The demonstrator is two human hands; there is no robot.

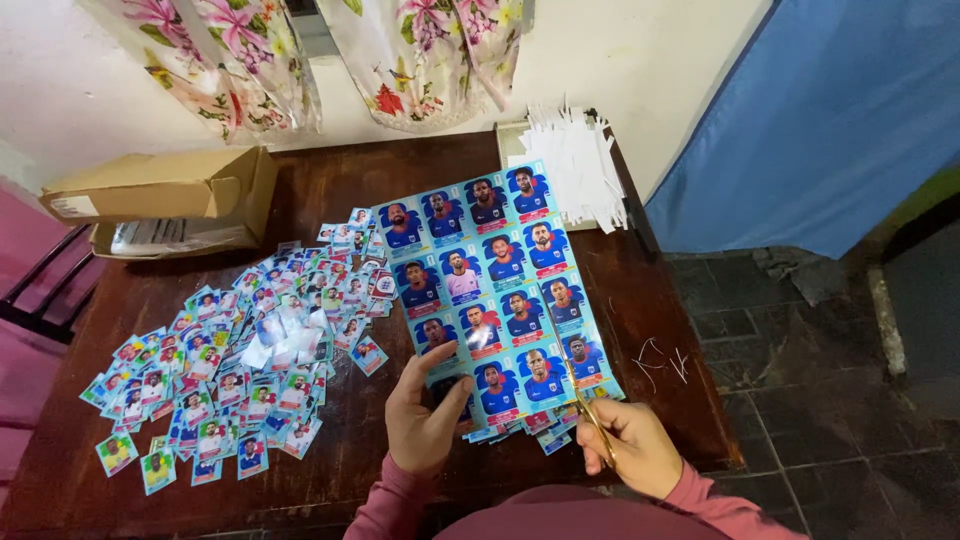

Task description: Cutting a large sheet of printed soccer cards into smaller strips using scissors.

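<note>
A light-blue sheet of uncut picture stickers (493, 272) lies on the dark wooden table (650, 300), showing several small portraits in rows. My left hand (424, 412) grips the sheet's near left corner, thumb on top. My right hand (630, 447) holds gold-handled scissors (590, 408), whose blades are at the sheet's near right edge. A few cut stickers (540, 425) lie under the sheet's near edge, between my hands.
A wide spread of cut stickers (235, 355) covers the table's left half. An open cardboard box (165, 200) sits at the back left. White paper strips (575, 165) are piled at the back right, with thin offcuts (660, 360) near the right edge. Dark tiled floor lies right.
</note>
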